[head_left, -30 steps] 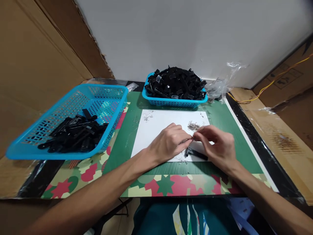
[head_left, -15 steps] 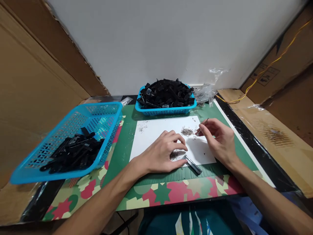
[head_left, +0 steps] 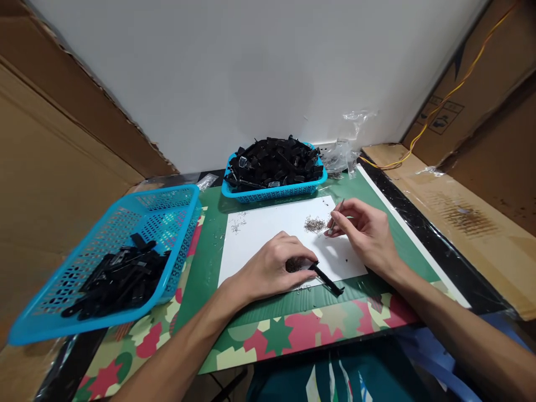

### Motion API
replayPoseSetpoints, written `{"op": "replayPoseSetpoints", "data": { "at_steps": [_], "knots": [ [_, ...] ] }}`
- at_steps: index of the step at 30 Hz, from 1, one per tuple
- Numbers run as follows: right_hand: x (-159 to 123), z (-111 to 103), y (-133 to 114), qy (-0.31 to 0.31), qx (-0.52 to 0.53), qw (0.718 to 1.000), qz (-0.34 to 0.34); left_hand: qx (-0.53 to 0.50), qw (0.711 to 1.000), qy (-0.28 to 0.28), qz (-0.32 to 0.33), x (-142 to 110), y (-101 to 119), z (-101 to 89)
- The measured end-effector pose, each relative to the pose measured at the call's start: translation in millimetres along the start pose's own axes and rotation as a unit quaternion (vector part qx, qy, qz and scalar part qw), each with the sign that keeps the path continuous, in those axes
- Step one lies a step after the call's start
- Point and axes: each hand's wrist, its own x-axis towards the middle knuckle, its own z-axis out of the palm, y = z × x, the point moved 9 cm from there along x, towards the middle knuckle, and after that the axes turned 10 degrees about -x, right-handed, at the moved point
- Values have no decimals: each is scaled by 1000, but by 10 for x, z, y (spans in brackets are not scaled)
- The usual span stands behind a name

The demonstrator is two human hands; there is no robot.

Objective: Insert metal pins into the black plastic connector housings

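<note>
My left hand (head_left: 280,262) rests over the near part of the white sheet (head_left: 268,223). Its thumb and fingertips pinch one end of a narrow black plastic part (head_left: 329,280), whose other end points toward the sheet's near right edge. Under the palm, a dark heap of tiny pieces (head_left: 294,264) is partly hidden. My right hand (head_left: 371,231) is closed on a slim metal tool, apparently tweezers (head_left: 337,214), tips down by a pile of tiny wire-like metal pieces (head_left: 315,224). Whether the tips hold a piece is too small to tell.
A blue basket (head_left: 274,194) heaped with black plastic parts stands at the back. Another blue basket (head_left: 104,321), on the left, holds fewer such parts. More tiny pieces (head_left: 238,222) lie scattered on the sheet's left. Clear plastic bags (head_left: 341,158) and cardboard (head_left: 456,218) are to the right.
My left fingers have closed on the black part, which is turned so a different side shows. My right hand stays by the metal pile, the tool now showing more upright. The whole view has shifted slightly.
</note>
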Motion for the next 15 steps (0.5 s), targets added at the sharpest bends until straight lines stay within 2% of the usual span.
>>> {"op": "replayPoseSetpoints", "data": {
  "at_steps": [7, 11, 15],
  "knots": [
    [-68, 38, -64, -8, 0, 1000, -1, -22, 996, 77, -35, 10, -58, -95],
    [-102, 114, -64, -37, 4, 999, 6, -56, 996, 60, -42, 35, -59, -37],
    [-87, 96, -33, -37, 21, 999, 20, -70, 995, 50, -42, 41, -33, -9]
  ]
}}
